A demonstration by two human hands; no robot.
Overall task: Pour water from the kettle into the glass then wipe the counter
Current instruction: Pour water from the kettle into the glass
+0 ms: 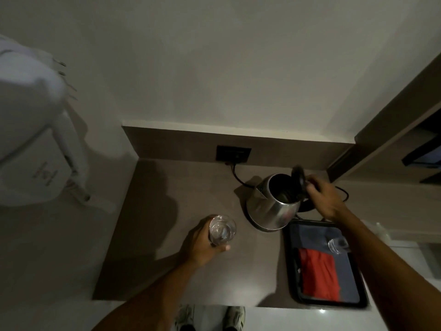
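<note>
A steel kettle is tilted toward the left above the brown counter, its black lid flipped open. My right hand grips the kettle's handle at its right side. A clear glass stands left of and in front of the kettle, and my left hand is wrapped around it from the near side. A red cloth lies folded on a black tray at the right front. No water stream is visible between the spout and the glass.
A second glass sits on the tray's far right. The kettle's black cord runs to a wall socket. A white appliance hangs at the left. A cabinet stands at the right. Shoes show below the counter edge.
</note>
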